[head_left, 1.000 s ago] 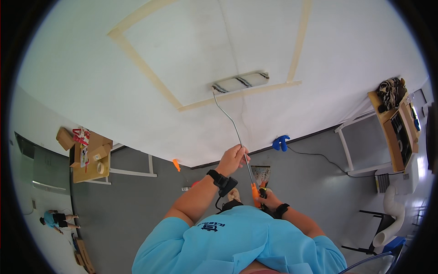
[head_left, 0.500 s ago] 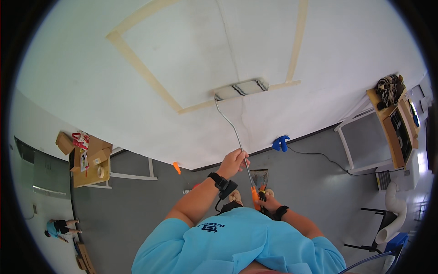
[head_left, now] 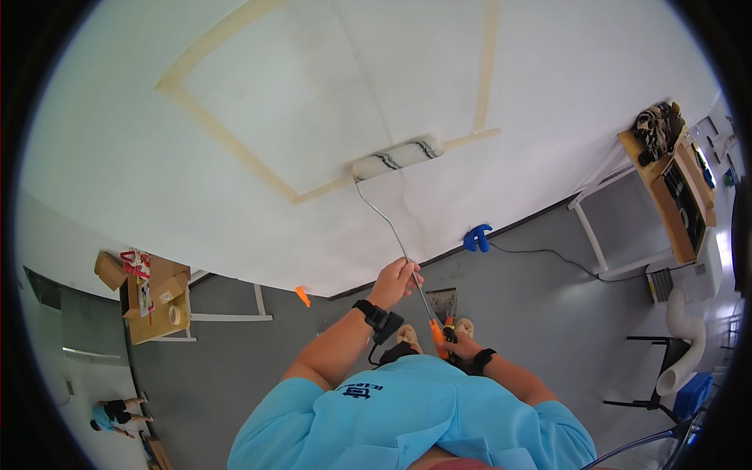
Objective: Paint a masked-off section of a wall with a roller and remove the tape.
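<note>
A paint roller with a white, dark-striped sleeve (head_left: 398, 157) lies against the white wall across the lower strip of masking tape (head_left: 327, 189). Its bent metal rod (head_left: 381, 213) runs down to an orange handle (head_left: 439, 338) in front of my body. My left hand (head_left: 395, 283) is closed around the rod, partway down. Close beside the orange handle, my right hand (head_left: 462, 346) grips a scraper by its dark handle; the wide, stained blade (head_left: 442, 301) points toward the wall. Whether the right fingers also touch the roller handle is hard to tell.
A blue glove-like object (head_left: 477, 238) sits at the wall's foot beside a dark cable. An orange item (head_left: 302, 296) is near the wall's base. Tables with boxes stand left (head_left: 160, 317) and right (head_left: 638, 168). Another person (head_left: 117, 413) is far left.
The wall, tape and roller have shifted slightly left together in the picture. Both hands keep their holds, and the roller stays on the lower tape strip.
</note>
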A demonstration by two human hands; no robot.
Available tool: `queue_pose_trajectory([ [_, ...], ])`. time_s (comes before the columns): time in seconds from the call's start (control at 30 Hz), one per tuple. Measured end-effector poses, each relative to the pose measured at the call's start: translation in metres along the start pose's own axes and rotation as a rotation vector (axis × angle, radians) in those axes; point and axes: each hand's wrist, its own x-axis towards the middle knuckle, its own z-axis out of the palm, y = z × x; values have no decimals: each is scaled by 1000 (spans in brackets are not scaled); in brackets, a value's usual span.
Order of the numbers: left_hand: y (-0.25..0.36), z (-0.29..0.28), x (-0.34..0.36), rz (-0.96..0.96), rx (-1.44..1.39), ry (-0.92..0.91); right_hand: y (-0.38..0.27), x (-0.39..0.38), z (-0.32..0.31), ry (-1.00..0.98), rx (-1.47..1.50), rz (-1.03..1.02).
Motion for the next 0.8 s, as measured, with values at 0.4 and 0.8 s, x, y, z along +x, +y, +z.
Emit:
queue_pose_trajectory([
  [0.4, -9, 4, -1, -36, -41, -28, -17, -20, -4, 34, -82, 70],
  [0.8, 40, 13, -12, 312, 32, -27, -30, -21, -34, 83, -40, -142],
])
